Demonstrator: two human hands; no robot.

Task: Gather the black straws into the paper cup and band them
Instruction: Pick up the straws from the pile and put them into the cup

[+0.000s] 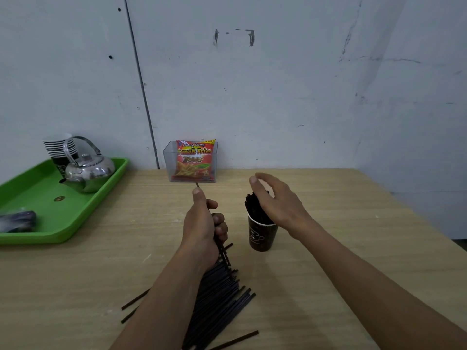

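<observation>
**Head view:** left hand [202, 223] clenched round a few black straws [223, 252] above the loose pile [219, 294]; right hand [275, 200] loosely spread over the bundle [254, 205] standing in the paper cup [261, 236], contact unclear.

Risk of tipping the light cup with a nudge or a slanted jab; risk of spilling from a crowded bundle. Open counter [328, 274] right of cup, edge well apart; green tray [63, 231] far left, clear box [192, 161] behind.

The table [328, 223] is pale, dull wood. At its left edge a shiny metal kettle [88, 170] sits on a glossy green plastic tray [38, 232]. The black straws [219, 294] look smooth, the cup [261, 236] paper.
</observation>
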